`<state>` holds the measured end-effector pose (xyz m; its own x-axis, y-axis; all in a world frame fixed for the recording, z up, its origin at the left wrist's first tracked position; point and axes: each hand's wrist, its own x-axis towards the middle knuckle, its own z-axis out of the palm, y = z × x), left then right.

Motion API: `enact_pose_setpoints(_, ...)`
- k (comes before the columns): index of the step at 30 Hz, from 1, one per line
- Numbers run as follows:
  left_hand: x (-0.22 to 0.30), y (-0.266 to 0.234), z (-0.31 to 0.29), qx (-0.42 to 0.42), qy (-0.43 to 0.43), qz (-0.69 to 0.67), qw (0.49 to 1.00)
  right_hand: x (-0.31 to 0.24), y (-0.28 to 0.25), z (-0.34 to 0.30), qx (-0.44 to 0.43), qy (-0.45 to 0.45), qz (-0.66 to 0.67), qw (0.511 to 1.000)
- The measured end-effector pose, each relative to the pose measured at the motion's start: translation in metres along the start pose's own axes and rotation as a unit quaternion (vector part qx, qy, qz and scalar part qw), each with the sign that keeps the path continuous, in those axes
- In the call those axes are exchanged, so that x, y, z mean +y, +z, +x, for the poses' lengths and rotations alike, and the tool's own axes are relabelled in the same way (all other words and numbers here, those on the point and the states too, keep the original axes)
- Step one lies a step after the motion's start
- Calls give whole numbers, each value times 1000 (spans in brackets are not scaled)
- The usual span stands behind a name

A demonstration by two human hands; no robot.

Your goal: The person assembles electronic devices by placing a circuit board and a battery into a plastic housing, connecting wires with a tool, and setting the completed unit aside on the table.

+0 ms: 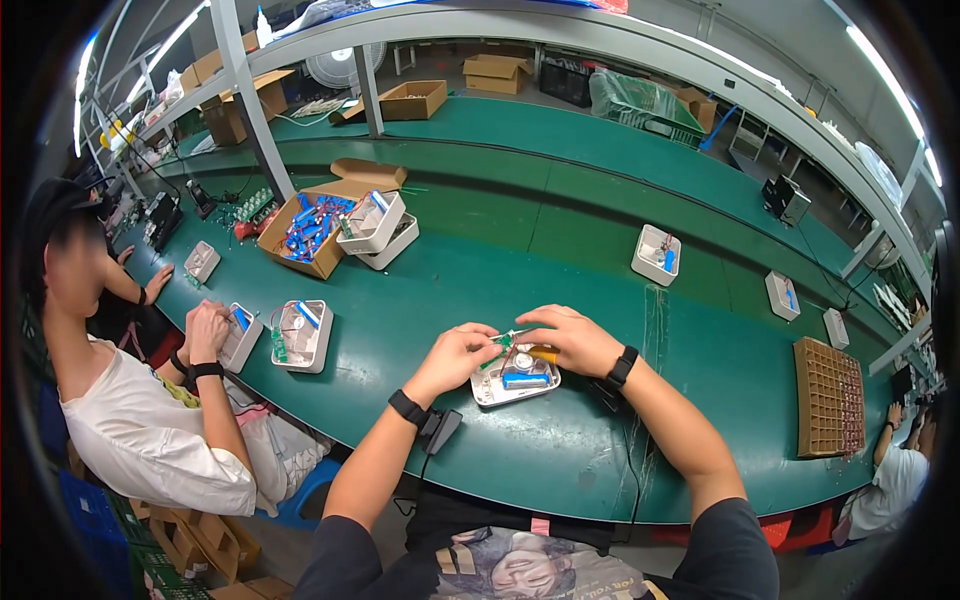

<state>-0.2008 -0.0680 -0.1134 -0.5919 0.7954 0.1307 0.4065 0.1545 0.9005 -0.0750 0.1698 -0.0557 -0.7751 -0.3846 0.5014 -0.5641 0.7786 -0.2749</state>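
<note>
In front of me a white plastic housing [490, 391] lies open on the green bench, with a blue cylindrical battery [526, 381] and thin wires inside. My left hand [462, 356] is closed, thumb and fingers pinching a small green circuit board [503, 343] above the housing's far left side. From the right, my right hand [570, 340] curls over the housing, its fingertips near the board. An orange handle [543, 355] shows under those fingers; the kind of tool is hidden. Each wrist wears a black band.
A co-worker [150, 420] at left handles another housing [240, 338]. Nearby stand an open housing [303, 336], stacked housings [375, 230] and a carton [325, 258] of blue batteries. More housings [656, 254] lie far right, beyond a brown compartment tray [815, 400]. A black device [440, 430] sits by my left wrist.
</note>
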Motion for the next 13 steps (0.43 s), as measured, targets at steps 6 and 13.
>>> enact_pose_setpoints(6,6,3,-4,-18,1,-29,999,10,14,-1,-33,-10,26,999)
enact_pose_setpoints(13,63,7,-43,3,-186,278,942,12,16,-14,3,12,-52,999)
